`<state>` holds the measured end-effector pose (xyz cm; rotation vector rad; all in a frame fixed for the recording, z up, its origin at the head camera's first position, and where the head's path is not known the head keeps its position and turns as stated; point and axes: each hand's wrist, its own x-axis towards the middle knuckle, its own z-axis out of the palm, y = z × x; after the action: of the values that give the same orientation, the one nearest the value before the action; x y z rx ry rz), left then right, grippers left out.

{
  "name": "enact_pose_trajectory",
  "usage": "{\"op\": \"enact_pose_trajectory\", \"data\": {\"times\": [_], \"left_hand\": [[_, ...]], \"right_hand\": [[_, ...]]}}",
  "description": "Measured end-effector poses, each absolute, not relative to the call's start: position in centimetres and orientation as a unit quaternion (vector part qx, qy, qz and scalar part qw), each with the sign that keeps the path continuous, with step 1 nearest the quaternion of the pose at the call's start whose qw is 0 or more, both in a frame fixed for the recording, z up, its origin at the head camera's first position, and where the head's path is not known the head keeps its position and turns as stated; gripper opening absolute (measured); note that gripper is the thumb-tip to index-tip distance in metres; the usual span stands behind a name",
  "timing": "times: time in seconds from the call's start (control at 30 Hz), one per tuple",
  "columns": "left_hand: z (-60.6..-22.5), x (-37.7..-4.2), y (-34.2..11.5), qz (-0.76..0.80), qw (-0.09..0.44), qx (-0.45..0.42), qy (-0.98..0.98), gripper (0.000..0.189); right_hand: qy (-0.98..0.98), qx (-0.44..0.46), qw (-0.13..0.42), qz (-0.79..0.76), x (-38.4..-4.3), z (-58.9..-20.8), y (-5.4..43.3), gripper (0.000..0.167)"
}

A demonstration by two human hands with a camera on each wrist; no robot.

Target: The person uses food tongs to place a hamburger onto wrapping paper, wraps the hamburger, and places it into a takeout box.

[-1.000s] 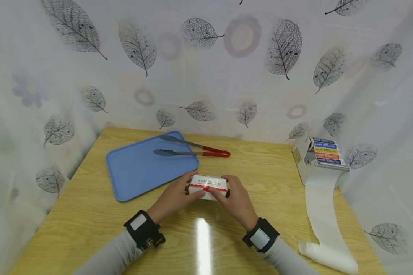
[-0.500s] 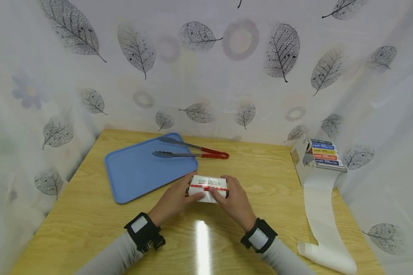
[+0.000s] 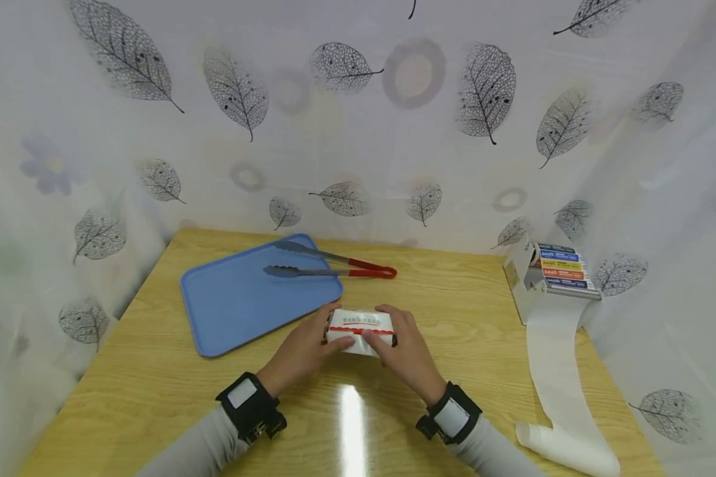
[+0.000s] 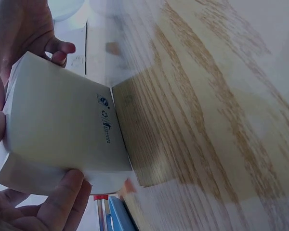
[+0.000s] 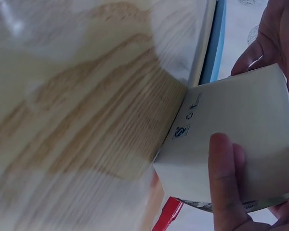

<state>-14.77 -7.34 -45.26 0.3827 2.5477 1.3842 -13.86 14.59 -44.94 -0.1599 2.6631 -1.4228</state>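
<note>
A small white paper food box (image 3: 360,319) with a red trim line and printed lettering is held between both hands near the middle of the table. My left hand (image 3: 301,348) grips its left end, thumb on the front face. On the other end my right hand (image 3: 412,351) grips it, thumb pressed by the red tab at the front. The left wrist view shows the box's plain face (image 4: 62,110) with small printed marks, its lower edge right at the wood. In the right wrist view, a right finger (image 5: 222,168) lies along the box wall. The box's inside is hidden.
Behind the box to the left lies a blue tray (image 3: 244,305), with red-handled tongs (image 3: 334,271) partly across it. At right stands a white dispenser (image 3: 551,271) with coloured labels, a strip of paper (image 3: 557,358) trailing from it. A leaf-print curtain (image 3: 358,119) closes off the back.
The head view has tilted up slightly, so everything sits lower in it. Both hands keep hold of the box; the right index finger has shifted a little inward, and more of the front face shows.
</note>
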Motion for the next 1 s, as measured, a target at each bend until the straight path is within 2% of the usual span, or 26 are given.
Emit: {"op": "enact_pose_trajectory", "data": {"times": [0.33,0.67,1.0], "left_hand": [[-45.10,-14.68,-7.09,0.447,0.100,0.134,0.879,0.080],[-45.08,-14.82,-6.76,0.431,0.076,0.151,0.887,0.074],[-45.44,-14.68,-6.62,0.426,0.063,0.150,0.890,0.073]], "right_hand": [[0.865,-0.041,0.083,-0.492,-14.21,-45.17,14.82,0.061],[0.853,-0.026,0.118,-0.508,-14.56,-44.55,14.84,0.061],[0.843,-0.039,0.103,-0.526,-14.61,-45.01,14.74,0.058]]}}
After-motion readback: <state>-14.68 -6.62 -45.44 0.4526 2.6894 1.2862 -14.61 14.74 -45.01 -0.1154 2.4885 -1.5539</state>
